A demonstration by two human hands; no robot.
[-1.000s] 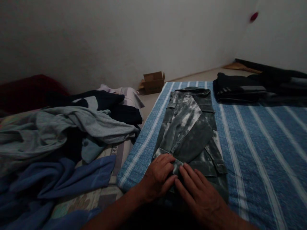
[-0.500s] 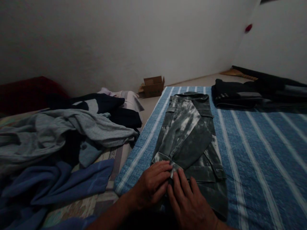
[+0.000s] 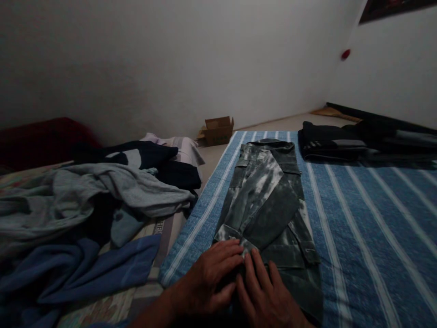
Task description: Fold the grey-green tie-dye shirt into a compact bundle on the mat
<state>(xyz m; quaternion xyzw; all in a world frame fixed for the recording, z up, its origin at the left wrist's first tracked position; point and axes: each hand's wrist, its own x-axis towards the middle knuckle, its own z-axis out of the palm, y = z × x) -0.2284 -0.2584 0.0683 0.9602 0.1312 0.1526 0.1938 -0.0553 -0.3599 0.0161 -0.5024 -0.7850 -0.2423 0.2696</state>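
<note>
A dark grey-green garment with whitish mottled patches (image 3: 269, 205) lies folded lengthwise on the blue, white-striped bedding (image 3: 341, 205). At its near end my left hand (image 3: 213, 273) rests with fingers bent over the cloth edge, thumb a little apart. Beside it my right hand (image 3: 268, 289) lies on the same garment, palm down with the fingers spread. The two hands' fingertips nearly meet over a pale patch. Part of the near cloth is hidden under both hands.
Left, a grey garment (image 3: 136, 187), blue cloth (image 3: 102, 269) and dark navy clothes (image 3: 153, 152) lie heaped on another bed. Folded black clothes (image 3: 331, 141) sit at the back right. An open cardboard box (image 3: 218, 131) stands by the wall.
The view has tilted slightly up, so the bed and clothes sit a little lower. My left thumb has moved a little away from its fingers; my right hand stays on the garment.
</note>
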